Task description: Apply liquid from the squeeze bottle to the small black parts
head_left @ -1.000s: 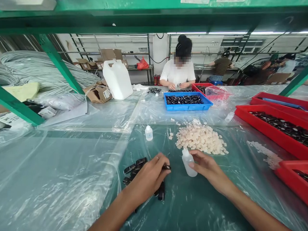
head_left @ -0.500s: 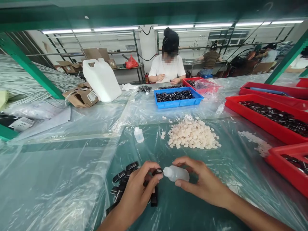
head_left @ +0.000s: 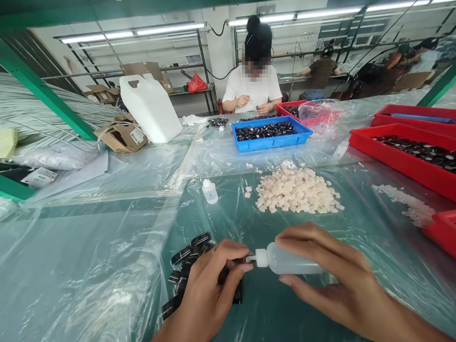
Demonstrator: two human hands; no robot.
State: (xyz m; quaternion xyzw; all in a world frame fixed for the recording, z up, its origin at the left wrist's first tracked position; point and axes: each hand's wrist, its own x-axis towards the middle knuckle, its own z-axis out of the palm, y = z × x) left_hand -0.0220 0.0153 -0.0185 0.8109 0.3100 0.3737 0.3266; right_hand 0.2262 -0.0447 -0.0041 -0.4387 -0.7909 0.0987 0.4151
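On my feed, the left hand (head_left: 204, 287) pinches a small dark piece (head_left: 240, 260) between thumb and fingers, most of it hidden; I take it this grip leaves one end bare toward the nozzle (head_left: 251, 259). The right hand (head_left: 356, 282) is curled on a translucent squeeze bottle (head_left: 294, 260), thumb on the near side and fingers on the far side, laying it over so the nozzle points at the left hand's fingertips. Whether nozzle and piece touch, I can't tell. Just beside and partly beneath the left hand, black pieces (head_left: 181, 255) lie loosely heaped on the table (head_left: 96, 266), placed, I judge, for a short reach. Beyond the left hand stands a second bottle (head_left: 210, 193), apart from both hands. Ahead of the right hand is a pile of pale pieces (head_left: 297, 191), with a blue tray (head_left: 274, 143) farther on. A red tray (head_left: 399, 155) sits well to the right hand's right, out of the arms' way, I'd say.
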